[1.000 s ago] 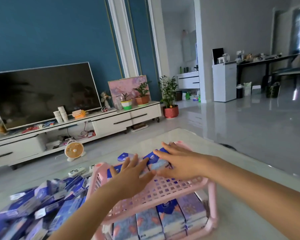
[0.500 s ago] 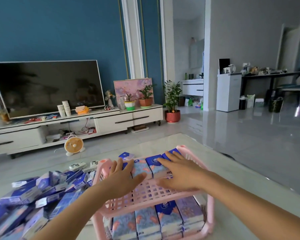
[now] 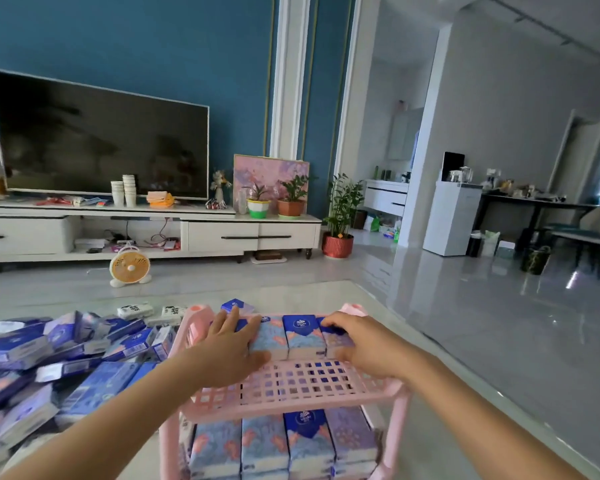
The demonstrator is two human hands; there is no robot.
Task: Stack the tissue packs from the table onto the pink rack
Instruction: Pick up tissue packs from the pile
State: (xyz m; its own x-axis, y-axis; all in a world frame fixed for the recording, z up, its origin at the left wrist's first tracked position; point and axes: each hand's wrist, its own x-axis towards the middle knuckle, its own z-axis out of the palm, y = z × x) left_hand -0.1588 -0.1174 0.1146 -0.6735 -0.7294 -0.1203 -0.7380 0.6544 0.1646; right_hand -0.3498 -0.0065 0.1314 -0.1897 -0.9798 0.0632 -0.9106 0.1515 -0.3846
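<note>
Left hand (image 3: 229, 344) and right hand (image 3: 359, 344) lie flat, fingers straight, on the top row (image 3: 303, 336) of the pink rack (image 3: 291, 393). The loose packs (image 3: 66, 358) sit at 9 o'clock, nearer the left hand

Little can be read. On two white packs (image 3: 135, 310) lying on the table (image 3: 326, 292) just behind the left rear corner of the pink rack (image 3: 291, 393), dark digits are printed that seem to be 125. On the blue end of a tissue pack (image 3: 300, 325) on the rack's top shelf, a white emblem with lettering is seen, too small to be made out. The same emblem is borne by a second tissue pack (image 3: 305, 422) on the rack's lower shelf and is equally unreadable.
</note>
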